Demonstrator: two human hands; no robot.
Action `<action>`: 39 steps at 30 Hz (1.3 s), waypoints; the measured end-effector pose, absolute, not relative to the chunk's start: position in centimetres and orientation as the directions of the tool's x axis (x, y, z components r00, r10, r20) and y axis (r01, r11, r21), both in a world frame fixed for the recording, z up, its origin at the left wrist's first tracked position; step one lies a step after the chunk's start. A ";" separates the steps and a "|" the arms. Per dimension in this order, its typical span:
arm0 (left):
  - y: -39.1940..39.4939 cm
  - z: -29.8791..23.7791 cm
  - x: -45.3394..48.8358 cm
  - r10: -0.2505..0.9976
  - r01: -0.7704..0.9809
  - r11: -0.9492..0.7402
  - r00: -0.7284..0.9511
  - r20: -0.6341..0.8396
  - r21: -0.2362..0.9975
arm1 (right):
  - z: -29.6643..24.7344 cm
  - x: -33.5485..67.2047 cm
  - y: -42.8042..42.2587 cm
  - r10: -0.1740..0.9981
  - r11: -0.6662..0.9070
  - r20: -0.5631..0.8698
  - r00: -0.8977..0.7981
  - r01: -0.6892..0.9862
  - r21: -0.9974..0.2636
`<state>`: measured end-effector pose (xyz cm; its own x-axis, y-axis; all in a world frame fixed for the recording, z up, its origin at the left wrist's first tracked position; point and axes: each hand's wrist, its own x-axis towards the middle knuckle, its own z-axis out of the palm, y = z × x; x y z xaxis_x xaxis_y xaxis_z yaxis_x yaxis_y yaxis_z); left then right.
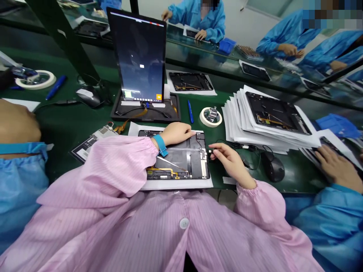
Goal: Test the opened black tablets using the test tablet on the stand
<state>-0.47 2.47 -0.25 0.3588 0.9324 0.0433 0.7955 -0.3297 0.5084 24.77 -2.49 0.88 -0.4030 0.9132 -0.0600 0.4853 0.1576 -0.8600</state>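
An opened tablet housing (195,160) lies on white paper (181,184) in front of me, with its battery area, yellow flex cables and small boards bare. My left hand (177,134), with a blue wrist strap (160,145), rests across its upper part; its bent fingers press together at the upper right edge. Just off the housing's right side, my right hand (229,160) pinches a small plug (210,151) with a light end, near the port side. How the plug's cable runs is partly hidden by the fingers.
A lit screen (140,56) stands in a black tray (172,119) behind the housing. Left lies a bare board module (96,141). To the right are a tape roll (210,117), a paper stack (235,124) bearing another housing, and a mouse (272,166). Co-workers' hands flank me.
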 end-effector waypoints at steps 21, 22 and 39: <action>2.6 -0.5 -0.4 0.931 0.791 -0.334 0.362 0.048 0.514 | 0.7 24.6 -1.8 0.834 0.309 -0.096 -0.543 0.604 -0.734; 2.6 -0.5 -0.4 0.931 0.791 -0.335 0.363 0.049 0.513 | 0.7 24.5 -1.9 0.825 0.314 -0.102 -0.556 0.601 -0.735; 2.7 -0.3 -0.3 0.931 0.793 -0.325 0.362 0.031 0.516 | 0.4 24.5 -1.8 0.860 0.499 0.076 -0.504 0.803 -0.326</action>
<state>-0.32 2.71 -0.32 0.3625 0.9315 0.0306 0.7927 -0.3254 0.5156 24.48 -1.83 0.43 -0.5040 0.8603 0.0764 0.8029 0.4993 -0.3255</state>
